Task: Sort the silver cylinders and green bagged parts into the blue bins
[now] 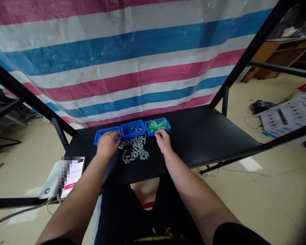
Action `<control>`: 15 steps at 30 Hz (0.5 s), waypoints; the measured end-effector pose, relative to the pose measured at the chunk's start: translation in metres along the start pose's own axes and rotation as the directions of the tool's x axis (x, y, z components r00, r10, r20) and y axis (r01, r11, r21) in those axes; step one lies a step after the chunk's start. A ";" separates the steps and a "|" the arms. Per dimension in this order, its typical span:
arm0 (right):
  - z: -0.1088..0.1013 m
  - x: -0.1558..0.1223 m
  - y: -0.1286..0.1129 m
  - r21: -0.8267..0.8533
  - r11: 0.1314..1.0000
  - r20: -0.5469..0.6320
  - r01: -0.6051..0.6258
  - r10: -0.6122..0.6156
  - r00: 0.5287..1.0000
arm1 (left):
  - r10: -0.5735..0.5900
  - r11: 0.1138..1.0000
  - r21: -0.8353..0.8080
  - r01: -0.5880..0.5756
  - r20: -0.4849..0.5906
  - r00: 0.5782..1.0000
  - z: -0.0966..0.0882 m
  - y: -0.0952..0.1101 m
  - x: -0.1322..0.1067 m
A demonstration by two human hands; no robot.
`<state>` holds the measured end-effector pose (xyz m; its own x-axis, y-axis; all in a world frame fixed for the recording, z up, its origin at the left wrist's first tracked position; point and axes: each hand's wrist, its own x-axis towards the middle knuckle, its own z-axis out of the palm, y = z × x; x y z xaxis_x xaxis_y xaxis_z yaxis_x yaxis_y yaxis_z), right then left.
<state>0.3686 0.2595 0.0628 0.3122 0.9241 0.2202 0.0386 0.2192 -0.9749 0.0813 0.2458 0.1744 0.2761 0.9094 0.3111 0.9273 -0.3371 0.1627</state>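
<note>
My left hand (107, 143) rests at the front edge of the left blue bin (100, 135), fingers curled; what they hold, if anything, is hidden. My right hand (163, 139) sits just in front of the right blue bin (166, 125), which holds green pieces (155, 125), its fingers pinched together near the bin's rim. Between the hands lies a pile of small grey metal parts (135, 150) on the black table (199, 136). The middle blue bin (133, 129) holds a few grey parts.
A phone (72, 176) with a lit screen lies on a white power bank (51, 185) at the table's left front corner. A striped tarp (132, 61) hangs behind the table. Black frame bars (247, 54) slope at both sides. Cables and papers (285, 115) lie on the floor right.
</note>
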 end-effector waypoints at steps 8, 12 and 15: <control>0.000 0.000 0.001 0.026 1.000 -0.028 -0.004 0.004 1.000 | -0.214 0.973 -0.060 0.221 0.113 0.970 -0.015 -0.017 0.000; 0.000 0.000 0.000 0.027 1.000 -0.029 -0.007 0.008 1.000 | 0.065 0.970 -0.244 0.003 0.270 0.961 -0.002 0.013 -0.019; -0.001 0.000 0.000 0.026 1.000 -0.031 -0.010 0.011 0.999 | 0.148 0.959 -0.276 -0.063 0.299 0.943 0.012 0.035 -0.032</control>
<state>0.3691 0.2591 0.0630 0.3422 0.9162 0.2085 0.0105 0.2181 -0.9759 0.1078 0.2077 0.1592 0.4729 0.8803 0.0371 0.8024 -0.4477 0.3946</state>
